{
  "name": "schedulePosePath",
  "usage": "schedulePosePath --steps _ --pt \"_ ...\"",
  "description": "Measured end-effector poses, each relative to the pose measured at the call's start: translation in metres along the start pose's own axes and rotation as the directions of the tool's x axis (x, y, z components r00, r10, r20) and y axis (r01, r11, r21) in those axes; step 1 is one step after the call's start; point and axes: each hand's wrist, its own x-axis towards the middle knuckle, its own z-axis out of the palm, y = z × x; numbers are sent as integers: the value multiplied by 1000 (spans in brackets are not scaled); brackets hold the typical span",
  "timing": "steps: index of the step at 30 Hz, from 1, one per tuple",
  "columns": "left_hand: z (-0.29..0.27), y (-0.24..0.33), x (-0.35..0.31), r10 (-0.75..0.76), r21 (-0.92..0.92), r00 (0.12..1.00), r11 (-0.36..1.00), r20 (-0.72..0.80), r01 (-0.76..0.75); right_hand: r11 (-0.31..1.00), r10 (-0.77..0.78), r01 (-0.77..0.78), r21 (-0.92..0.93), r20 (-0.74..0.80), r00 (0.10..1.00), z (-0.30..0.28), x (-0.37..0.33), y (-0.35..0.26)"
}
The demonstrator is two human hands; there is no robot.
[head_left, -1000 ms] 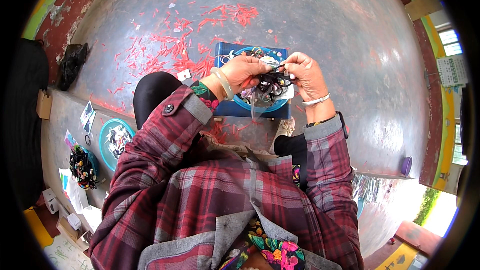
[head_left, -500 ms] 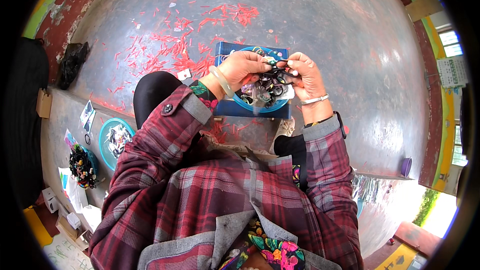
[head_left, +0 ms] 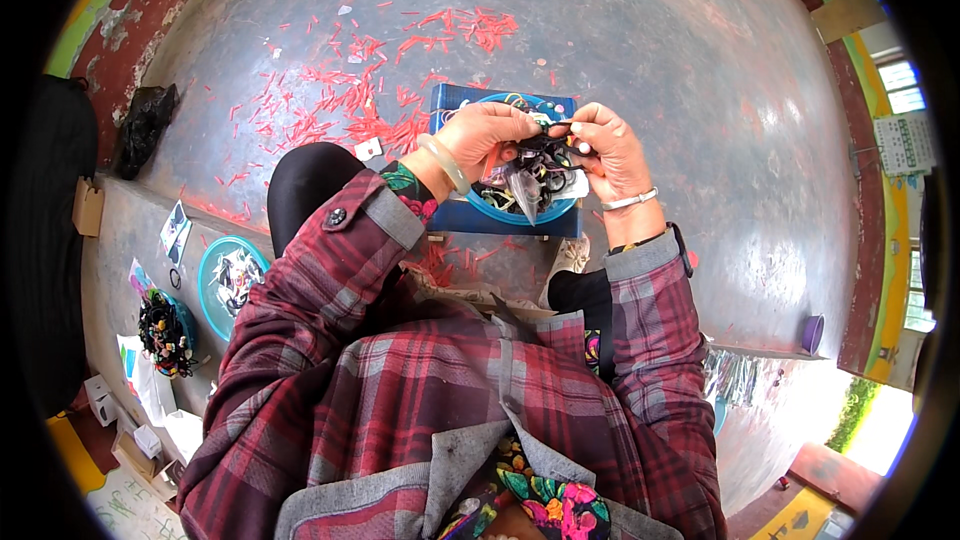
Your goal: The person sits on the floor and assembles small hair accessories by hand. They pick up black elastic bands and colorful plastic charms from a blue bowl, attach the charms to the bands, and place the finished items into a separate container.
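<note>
My left hand (head_left: 482, 140), with a pale bangle at the wrist, pinches a dark cord-like band, likely a black hair tie (head_left: 556, 126). My right hand (head_left: 612, 155), wearing a silvery bracelet, grips the same band with thumb and forefinger a short way to the right. Both hands are over a blue basin (head_left: 490, 212) heaped with black hair ties (head_left: 548, 178) and small coloured pieces. A clear, pointed plastic piece (head_left: 524, 196) hangs below my left hand, in front of the heap; what it hangs from is hidden. Something orange-red shows beneath my left fingers.
The basin stands on a blue stool (head_left: 455, 219). Red scraps (head_left: 370, 125) litter the grey floor ahead. To my left are a light-blue basin (head_left: 208, 292) of white pieces and a container of dark hair ties (head_left: 165, 335). A purple cup-like container (head_left: 812, 333) stands far right.
The clear plastic piece has swung into a downward-pointing cone shape below my left hand. My fingers have shifted slightly on the band; both hands stay over the basin.
</note>
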Motion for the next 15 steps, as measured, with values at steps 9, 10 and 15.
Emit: schedulePosePath --steps 9,10,15 --pt "-7 -5 6 10 -114 1000 993 1 -10 975 -32 9 -222 -99 995 7 -1 2" --pt "-6 -5 5 15 -133 1000 991 -4 -15 962 -36 7 -273 -102 994 9 -1 1" --pt "-1 -4 5 57 -190 998 980 -6 -57 885 -150 66 -461 -148 977 20 -5 1"
